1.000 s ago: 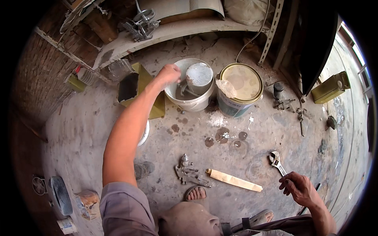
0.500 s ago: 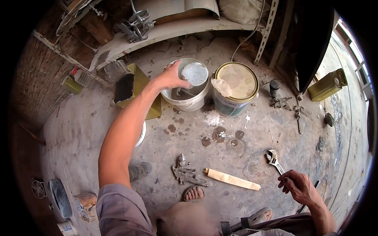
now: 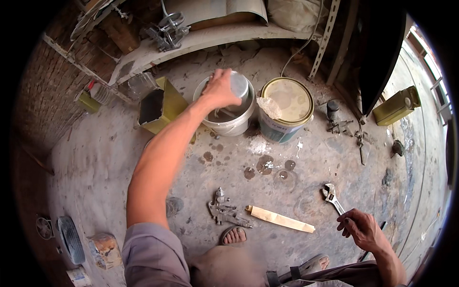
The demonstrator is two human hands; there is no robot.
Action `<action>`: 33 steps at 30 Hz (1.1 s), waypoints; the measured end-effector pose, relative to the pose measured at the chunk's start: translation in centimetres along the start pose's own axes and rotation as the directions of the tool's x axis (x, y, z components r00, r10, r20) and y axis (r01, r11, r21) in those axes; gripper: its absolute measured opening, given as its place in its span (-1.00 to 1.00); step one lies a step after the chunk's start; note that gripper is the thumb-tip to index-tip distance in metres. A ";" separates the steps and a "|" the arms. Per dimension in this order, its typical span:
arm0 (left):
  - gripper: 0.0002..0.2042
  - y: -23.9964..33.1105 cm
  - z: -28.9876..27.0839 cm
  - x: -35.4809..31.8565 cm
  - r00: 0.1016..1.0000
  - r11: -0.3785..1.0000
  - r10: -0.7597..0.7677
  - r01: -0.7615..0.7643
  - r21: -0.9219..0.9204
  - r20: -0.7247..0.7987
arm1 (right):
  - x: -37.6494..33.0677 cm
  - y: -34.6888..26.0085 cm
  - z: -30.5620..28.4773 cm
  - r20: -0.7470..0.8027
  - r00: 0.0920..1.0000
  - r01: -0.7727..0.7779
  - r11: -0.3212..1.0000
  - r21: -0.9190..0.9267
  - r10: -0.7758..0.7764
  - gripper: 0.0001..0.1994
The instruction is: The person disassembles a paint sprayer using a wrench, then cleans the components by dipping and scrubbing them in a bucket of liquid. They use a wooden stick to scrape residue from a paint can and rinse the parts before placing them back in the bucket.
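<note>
My left hand (image 3: 221, 91) reaches into a white plastic bucket (image 3: 232, 127), its fingers closed on a pale grey round metal cup (image 3: 240, 85). The cup is tilted on its side over the bucket, and murky liquid shows below it. My right hand (image 3: 358, 228) grips an adjustable wrench (image 3: 334, 198) by the end of its handle, with the jaw pointing away from me. Between my arms, a grey spray gun (image 3: 224, 209) lies on the floor. Beside it is a rolled strip of tan paper (image 3: 281, 219).
Right of the bucket stands a lidded paint pail (image 3: 287, 98) with a scrap on its rim. An olive square tin (image 3: 173, 98) is on the left, another tin (image 3: 397, 106) far right. Metal parts (image 3: 342, 125) lie nearby. A low shelf (image 3: 215, 38) runs along the back.
My left hand has moved slightly right and turned the cup, so its whitish round face shows less and its side more. My right hand and the wrench stay nearly still.
</note>
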State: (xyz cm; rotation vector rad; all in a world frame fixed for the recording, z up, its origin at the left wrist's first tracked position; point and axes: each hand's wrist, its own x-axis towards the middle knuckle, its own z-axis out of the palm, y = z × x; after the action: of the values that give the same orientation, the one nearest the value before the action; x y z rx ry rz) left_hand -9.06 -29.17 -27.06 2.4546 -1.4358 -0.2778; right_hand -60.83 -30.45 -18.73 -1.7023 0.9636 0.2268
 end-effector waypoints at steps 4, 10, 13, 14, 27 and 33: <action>0.06 -0.8 -2.9 -0.6 0.994 0.996 0.033 -0.041 -0.076 -0.099 | 0.6 0.3 0.0 0.020 1.000 0.013 1.000 0.001 -0.013 -0.81; 0.08 -0.9 -3.1 -0.8 0.998 0.993 0.021 -0.027 -0.112 -0.059 | 1.0 -0.4 0.2 0.031 0.999 0.031 0.999 -0.015 -0.030 -0.82; 0.08 -1.2 -0.9 -0.4 0.999 0.996 0.033 -0.035 -0.086 -0.021 | 1.1 -0.3 0.3 0.028 0.999 0.030 0.999 -0.016 -0.030 -0.82; 0.08 -1.3 -0.3 -0.3 0.999 0.996 0.041 -0.042 -0.077 -0.010 | 1.0 -0.4 0.3 0.024 0.999 0.025 1.000 -0.015 -0.025 -0.81; -0.48 -5.8 0.0 0.6 0.964 0.988 -0.043 0.002 -0.156 -0.264 | 1.0 -0.4 0.2 0.040 0.999 0.010 1.000 -0.023 -0.009 -0.81; -0.81 -5.7 1.6 2.2 0.878 0.917 -0.369 0.398 -0.036 0.305 | 1.1 -0.1 0.1 0.039 0.999 0.028 0.999 -0.018 -0.027 -0.81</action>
State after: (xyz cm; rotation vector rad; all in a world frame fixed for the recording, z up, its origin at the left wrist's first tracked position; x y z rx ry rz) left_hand -3.80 -28.71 -30.52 2.6833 -0.9802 -0.8083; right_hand -59.98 -30.83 -19.31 -1.7213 0.9120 0.2506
